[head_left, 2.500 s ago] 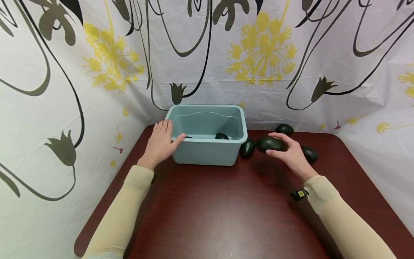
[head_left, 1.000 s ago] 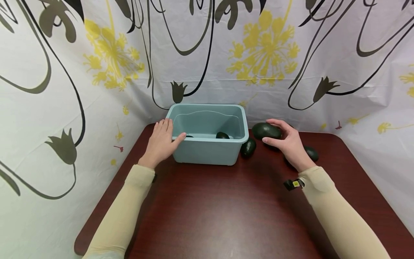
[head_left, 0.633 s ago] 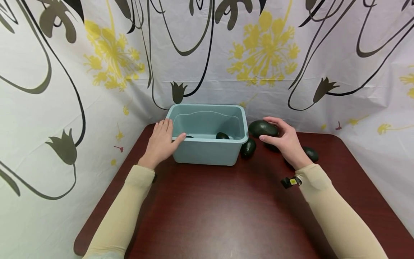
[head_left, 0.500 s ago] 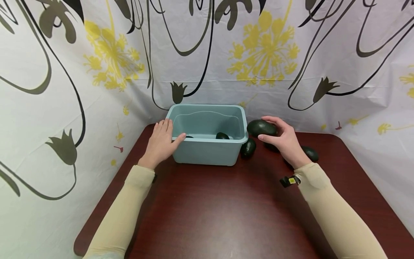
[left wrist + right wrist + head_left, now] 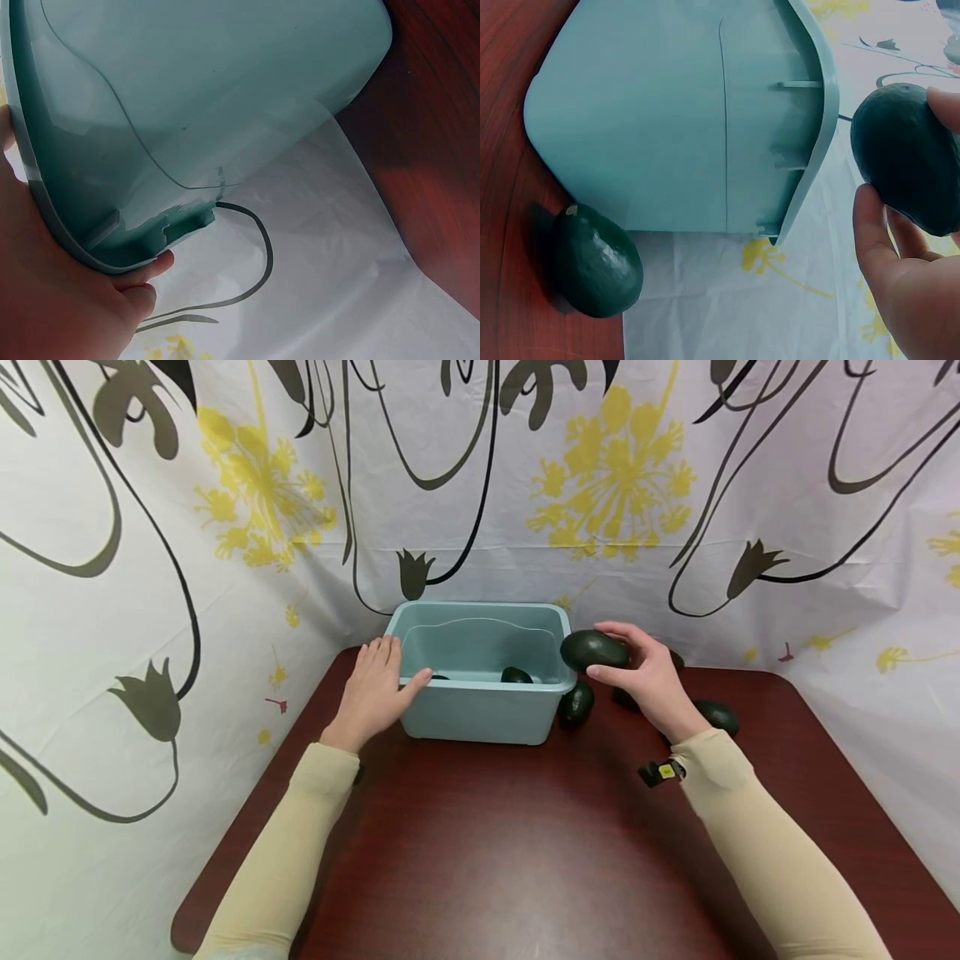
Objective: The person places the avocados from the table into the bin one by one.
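Observation:
My right hand (image 5: 648,677) holds a dark green avocado (image 5: 594,650) between thumb and fingers, raised at the right rim of a light blue plastic bin (image 5: 472,714). The right wrist view shows this held avocado (image 5: 904,154) apart from the bin's outer wall (image 5: 652,112). My left hand (image 5: 367,693) rests on the bin's front left corner, fingers extended along the left rim and thumb over the front rim. In the left wrist view, fingertips (image 5: 159,266) show at the rim. Inside the bin lies an avocado (image 5: 516,675); a dark sliver of another (image 5: 440,677) shows beside my left thumb.
One avocado (image 5: 576,703) lies against the bin's right side on the dark red table (image 5: 487,843). Farther right are more avocados, one (image 5: 717,717) beside my wrist and others partly hidden behind my right hand. A patterned white cloth (image 5: 465,510) hangs behind the table.
My right hand has carried the avocado left and upward, from above the table on the right to the bin's right rim. The left hand has stayed on the bin's corner.

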`<state>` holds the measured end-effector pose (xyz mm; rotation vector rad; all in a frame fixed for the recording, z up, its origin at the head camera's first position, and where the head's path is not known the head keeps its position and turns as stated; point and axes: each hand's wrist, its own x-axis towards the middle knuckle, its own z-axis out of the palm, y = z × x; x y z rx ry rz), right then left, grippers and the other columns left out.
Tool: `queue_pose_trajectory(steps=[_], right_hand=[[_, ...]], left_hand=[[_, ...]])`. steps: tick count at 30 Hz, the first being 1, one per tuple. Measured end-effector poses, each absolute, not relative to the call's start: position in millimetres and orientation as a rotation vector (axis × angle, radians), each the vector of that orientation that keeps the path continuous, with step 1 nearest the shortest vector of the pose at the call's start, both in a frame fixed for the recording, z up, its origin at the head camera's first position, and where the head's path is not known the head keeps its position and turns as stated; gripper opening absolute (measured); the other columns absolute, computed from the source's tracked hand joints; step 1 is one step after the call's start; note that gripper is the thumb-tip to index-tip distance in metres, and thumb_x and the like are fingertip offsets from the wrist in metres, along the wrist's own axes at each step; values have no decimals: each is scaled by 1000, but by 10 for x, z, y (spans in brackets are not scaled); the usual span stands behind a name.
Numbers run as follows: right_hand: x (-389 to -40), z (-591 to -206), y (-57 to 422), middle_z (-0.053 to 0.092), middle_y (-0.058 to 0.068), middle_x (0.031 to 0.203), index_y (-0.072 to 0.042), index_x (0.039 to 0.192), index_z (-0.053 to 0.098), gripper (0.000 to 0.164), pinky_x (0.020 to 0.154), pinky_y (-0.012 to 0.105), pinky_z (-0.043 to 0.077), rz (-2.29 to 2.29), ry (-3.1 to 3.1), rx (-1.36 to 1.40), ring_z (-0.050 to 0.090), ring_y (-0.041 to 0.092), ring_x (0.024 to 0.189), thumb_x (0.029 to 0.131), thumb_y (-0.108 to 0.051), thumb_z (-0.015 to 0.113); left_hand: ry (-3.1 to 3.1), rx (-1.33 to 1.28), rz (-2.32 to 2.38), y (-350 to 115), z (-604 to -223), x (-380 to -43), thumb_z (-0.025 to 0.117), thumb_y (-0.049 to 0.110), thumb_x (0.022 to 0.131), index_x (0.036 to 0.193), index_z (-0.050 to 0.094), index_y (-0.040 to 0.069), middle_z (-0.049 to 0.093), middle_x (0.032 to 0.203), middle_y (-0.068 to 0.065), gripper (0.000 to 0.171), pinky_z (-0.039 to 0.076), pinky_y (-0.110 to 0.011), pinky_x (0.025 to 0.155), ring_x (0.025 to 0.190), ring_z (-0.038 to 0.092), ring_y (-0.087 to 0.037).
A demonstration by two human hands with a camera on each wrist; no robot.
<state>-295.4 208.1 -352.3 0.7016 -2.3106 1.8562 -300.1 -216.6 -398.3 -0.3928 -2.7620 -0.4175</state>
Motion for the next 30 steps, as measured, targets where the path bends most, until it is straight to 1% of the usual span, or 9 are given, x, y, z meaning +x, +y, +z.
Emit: queue_pose_trajectory(steps=[6, 10, 18, 30], right_hand=[[-2972, -3529, 2040, 56, 10, 137, -19, 145, 54, 61, 85, 30, 55, 1880, -2307, 720, 58, 27, 113, 89, -13, 79], [-2992, -3523, 2012, 56, 8, 137, -21, 145, 55, 61, 86, 31, 55, 1882, -2314, 734, 58, 27, 114, 89, -14, 79], [-3037, -3511, 1926, 57, 9, 137, -20, 144, 56, 62, 85, 32, 55, 1881, -2309, 754, 58, 26, 114, 88, -13, 81], [-3092, -3535, 1804, 58, 4, 136, -21, 141, 58, 62, 86, 31, 54, 1852, -2340, 758, 58, 24, 114, 85, -13, 83]], left_hand=[[-2760, -394, -420, -2167, -3992, -3001, 30, 76, 96, 156, 23, -8, 22, 162, -24, 103, 6, -48, 123, 150, 18, -37], [-2765, -391, -419, -2168, -3997, -3003, 30, 76, 96, 156, 22, -8, 22, 162, -24, 103, 6, -48, 123, 150, 18, -37], [-2764, -389, -429, -2168, -3999, -3013, 31, 75, 96, 157, 21, -7, 22, 162, -24, 103, 6, -48, 123, 150, 18, -37], [-2749, -390, -427, -2174, -3999, -3006, 31, 76, 96, 157, 23, -6, 23, 162, -24, 102, 7, -48, 123, 149, 19, -37]])
